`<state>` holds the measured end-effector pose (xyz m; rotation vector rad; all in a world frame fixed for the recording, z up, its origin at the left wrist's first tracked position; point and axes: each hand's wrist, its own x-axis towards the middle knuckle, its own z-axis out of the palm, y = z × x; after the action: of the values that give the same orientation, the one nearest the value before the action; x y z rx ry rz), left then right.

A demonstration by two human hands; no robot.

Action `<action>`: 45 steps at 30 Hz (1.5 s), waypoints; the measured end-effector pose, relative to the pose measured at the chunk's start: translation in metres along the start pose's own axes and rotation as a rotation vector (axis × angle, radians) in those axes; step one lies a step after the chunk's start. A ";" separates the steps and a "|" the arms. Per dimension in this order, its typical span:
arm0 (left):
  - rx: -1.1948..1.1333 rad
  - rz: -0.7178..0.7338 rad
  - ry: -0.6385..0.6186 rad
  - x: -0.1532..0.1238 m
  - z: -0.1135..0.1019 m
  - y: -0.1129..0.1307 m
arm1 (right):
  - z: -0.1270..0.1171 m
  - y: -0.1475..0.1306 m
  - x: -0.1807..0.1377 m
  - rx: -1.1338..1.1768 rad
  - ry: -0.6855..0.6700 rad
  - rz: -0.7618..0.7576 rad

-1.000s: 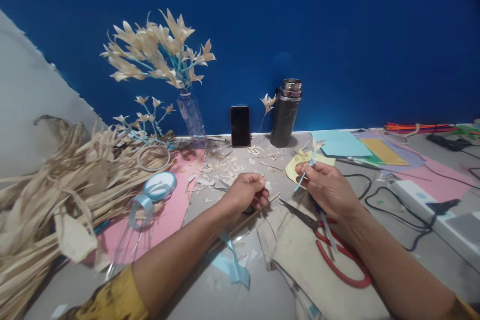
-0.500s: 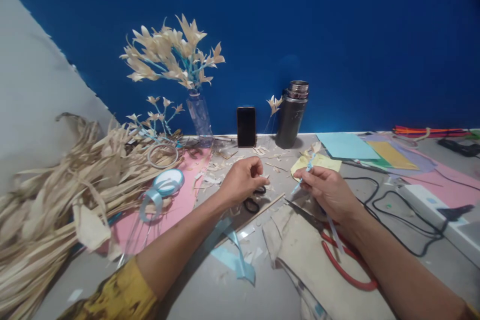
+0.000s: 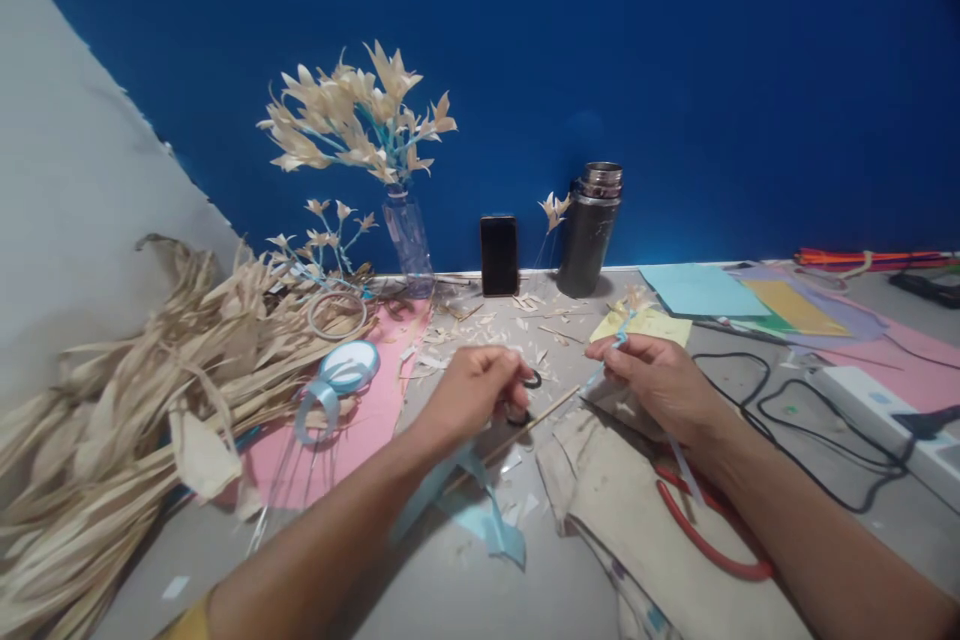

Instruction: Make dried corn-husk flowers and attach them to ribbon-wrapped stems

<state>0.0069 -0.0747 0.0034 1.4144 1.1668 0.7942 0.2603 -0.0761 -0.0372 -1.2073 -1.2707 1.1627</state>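
My left hand [image 3: 476, 390] is closed over the small black scissors [image 3: 531, 380], whose handle loop shows at my fingertips. My right hand [image 3: 660, 380] pinches a thin stem wrapped in light blue ribbon [image 3: 616, 345], with a small straw flower at its top; the ribbon's tail hangs under my wrist. Both hands hover just above the grey table [image 3: 525, 580]. A thin wooden stick [image 3: 536, 415] lies between them, and red-handled scissors [image 3: 705, 545] lie under my right forearm on beige paper.
A heap of dried straw leaves [image 3: 112, 390] fills the left side. Blue ribbon rolls [image 3: 337, 370] lie on pink paper. A vase of straw flowers [image 3: 409, 235], a phone [image 3: 499, 255] and a metal flask [image 3: 589, 225] stand at the back wall. Coloured sheets [image 3: 750, 300], cables and a power strip [image 3: 885, 410] lie at right.
My left hand lifted off the table, uncovering the small black scissors, then closed on them. My right hand kept its pinch on the blue stem. The view shifted slightly.
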 end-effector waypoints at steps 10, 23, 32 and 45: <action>-0.200 0.067 -0.025 -0.013 0.036 -0.004 | 0.016 -0.038 -0.011 -0.031 -0.142 -0.008; -0.412 -0.092 -0.080 -0.017 0.040 -0.005 | 0.027 -0.047 -0.001 0.129 -0.117 0.019; -0.244 -0.055 -0.028 -0.019 0.042 -0.010 | 0.035 -0.028 0.005 0.363 0.120 0.060; -0.469 -0.274 -0.344 -0.016 0.025 -0.027 | 0.024 -0.014 0.010 0.411 0.048 0.055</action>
<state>0.0194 -0.1000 -0.0256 0.9313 0.8163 0.5553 0.2356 -0.0674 -0.0236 -0.9604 -0.9086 1.3479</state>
